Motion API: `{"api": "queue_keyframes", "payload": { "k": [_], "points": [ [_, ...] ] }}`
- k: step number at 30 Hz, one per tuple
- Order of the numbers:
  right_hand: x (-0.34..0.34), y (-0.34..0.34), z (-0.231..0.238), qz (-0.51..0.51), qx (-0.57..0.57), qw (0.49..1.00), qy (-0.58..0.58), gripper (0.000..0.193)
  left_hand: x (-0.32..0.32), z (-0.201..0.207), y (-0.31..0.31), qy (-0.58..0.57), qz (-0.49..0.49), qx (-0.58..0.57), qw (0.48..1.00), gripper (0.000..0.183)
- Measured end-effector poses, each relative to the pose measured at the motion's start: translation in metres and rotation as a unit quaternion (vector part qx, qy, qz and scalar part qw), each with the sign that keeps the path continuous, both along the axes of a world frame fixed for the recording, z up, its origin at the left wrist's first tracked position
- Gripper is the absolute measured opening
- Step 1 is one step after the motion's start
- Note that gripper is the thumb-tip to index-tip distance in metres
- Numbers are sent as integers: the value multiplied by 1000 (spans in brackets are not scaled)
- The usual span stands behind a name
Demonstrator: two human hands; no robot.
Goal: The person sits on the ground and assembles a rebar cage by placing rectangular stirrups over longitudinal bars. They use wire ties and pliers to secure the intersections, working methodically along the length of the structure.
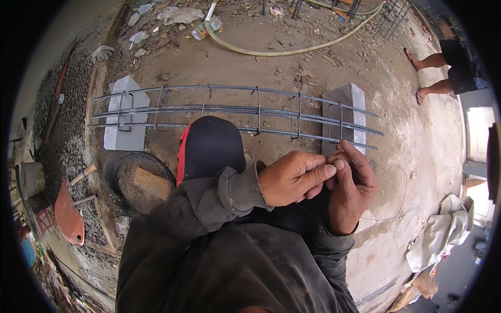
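Note:
Just in front of my body, my left hand [297,180] and my right hand [352,190] meet, thumbs and fingertips pinched together. A thin tie wire [406,190] loops out beside my right hand; the part between the fingers is mostly hidden. Right beyond my fingertips lies the right end of a long rebar cage [235,109], with straight bars inside several rectangular stirrups [258,112]. Its ends rest on two grey blocks, the left block [125,141] and the right block [357,96]. My right index finger reaches close to the last stirrup; I cannot tell whether it touches.
A coil of dark wire [112,175] surrounds a brown piece [151,182] on the left. Beyond are a hammer [83,173] and an orange-red blade [69,216]. A hose [271,53] curves across the far ground. Another person's legs [436,75] stand far right, near crumpled sheeting [441,232].

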State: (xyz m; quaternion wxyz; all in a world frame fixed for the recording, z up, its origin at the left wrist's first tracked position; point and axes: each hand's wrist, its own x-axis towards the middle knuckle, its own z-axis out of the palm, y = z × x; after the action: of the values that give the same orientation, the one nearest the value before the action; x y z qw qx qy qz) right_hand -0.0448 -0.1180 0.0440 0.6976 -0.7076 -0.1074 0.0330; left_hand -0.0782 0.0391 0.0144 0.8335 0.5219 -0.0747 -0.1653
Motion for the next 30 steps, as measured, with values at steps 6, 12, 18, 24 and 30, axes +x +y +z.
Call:
{"api": "queue_keyframes", "payload": {
  "k": [6, 12, 18, 24, 30],
  "points": [
    [8, -1, -1, 41, 38, 998, -29, 12, -4, -4, 5, 17, -95, -36, 995, 44],
    [-12, 26, 7, 48, 73, 996, 35, 39, 35, 47, 0, -130, 175, -120, 968, 42],
    [-23, -2, 51, 49, -362, 916, -167, 19, 154, 157, 25, -140, 374, -240, 885, 35],
    [-34, -47, 83, -42, -442, 856, -265, 38, 253, 210, 89, -170, 510, -497, 681, 32],
    [-63, -73, 89, 25, -484, 875, 12, 42, 251, 95, 183, -93, 527, -453, 713, 34]
  ]
}}
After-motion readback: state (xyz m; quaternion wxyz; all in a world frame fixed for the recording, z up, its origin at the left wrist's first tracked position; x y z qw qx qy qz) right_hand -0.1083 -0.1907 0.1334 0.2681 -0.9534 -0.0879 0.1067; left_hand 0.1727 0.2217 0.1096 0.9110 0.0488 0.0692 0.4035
